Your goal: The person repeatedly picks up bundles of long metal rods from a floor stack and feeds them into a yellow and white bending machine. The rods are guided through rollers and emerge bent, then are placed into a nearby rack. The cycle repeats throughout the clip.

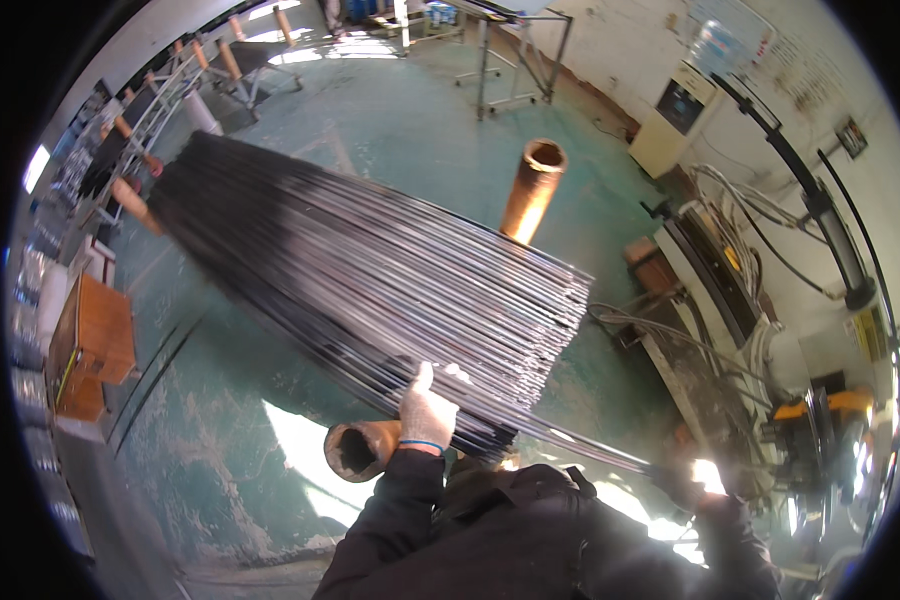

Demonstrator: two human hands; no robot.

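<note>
clock set on the pile, 12 being away from the person. left hand (428,412), gloved, at 5: bare-looking thumb side up, pointing toward 12, palm against the near edge of the rods (370,250); forearm slants in from 6. fingers mostly tucked from sight, so i cannot tell how tightly they close. right arm reaches out to 4; right hand (705,475) drowned in glare, clamped or apart, cannot tell. several rods run past the pile toward it, their tips lost.

rods lie side by side from 10 to 4, far end in dark shadow, cut ends bright at 3. brown tube (535,195) rises at 2, its foot hidden behind them. second tube (382,445) at 6, partly covered by the left wrist. cabinet (100,335) near 9, water dispenser (670,120) at 2, cluttered bench (685,380) at 4, just beyond the reaching arm.
</note>
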